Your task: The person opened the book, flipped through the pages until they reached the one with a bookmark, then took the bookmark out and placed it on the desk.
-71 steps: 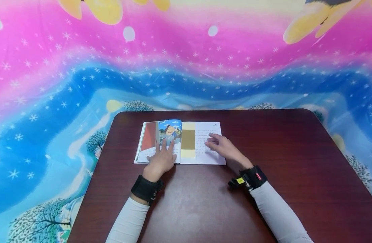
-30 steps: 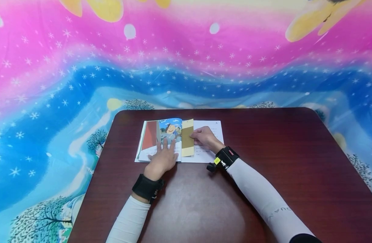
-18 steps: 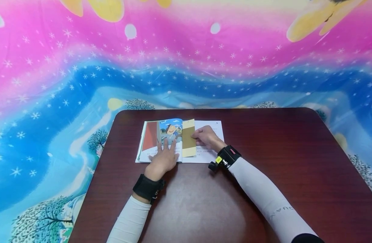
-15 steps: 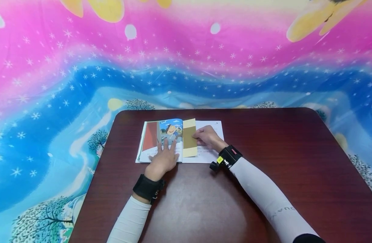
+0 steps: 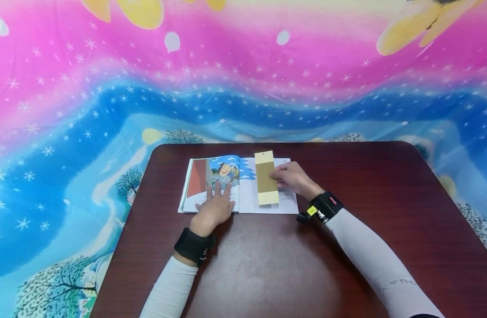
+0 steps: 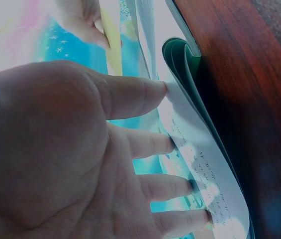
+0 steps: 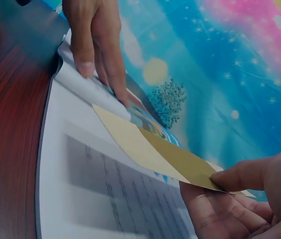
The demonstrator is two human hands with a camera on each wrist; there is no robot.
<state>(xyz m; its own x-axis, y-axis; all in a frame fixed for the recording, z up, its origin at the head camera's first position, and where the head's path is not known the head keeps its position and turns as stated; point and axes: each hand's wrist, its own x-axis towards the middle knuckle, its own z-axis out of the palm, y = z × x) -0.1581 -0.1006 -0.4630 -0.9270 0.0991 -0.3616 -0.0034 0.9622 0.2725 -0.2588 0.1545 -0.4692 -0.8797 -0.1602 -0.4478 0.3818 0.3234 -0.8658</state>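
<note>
An open picture book (image 5: 249,203) lies on the table, with a cartoon figure on its left page and blue artwork and text on its right page. My left hand (image 5: 213,207) rests on the left page, fingers spread; its fingertips touch the paper in the left wrist view. Between thumb and fingers, my right hand (image 5: 295,179) pinches the right edge of a bookmark (image 5: 266,179), a cream card strip with a brown middle band and a small hole near its top. In the right wrist view the bookmark (image 7: 165,154) is tilted above the right page, casting a shadow on it.
The dark red-brown wooden table (image 5: 366,185) extends on both sides of the book and in front of it. Behind it hangs a pink and blue cloth (image 5: 243,88) printed with snowflakes and trees. Black bands (image 5: 193,246) are strapped round both wrists.
My right hand came in from the right and pinched the bookmark by the book's fold. It has since lifted it and moved it right, uncovering blue artwork. The left hand has stayed in place.
</note>
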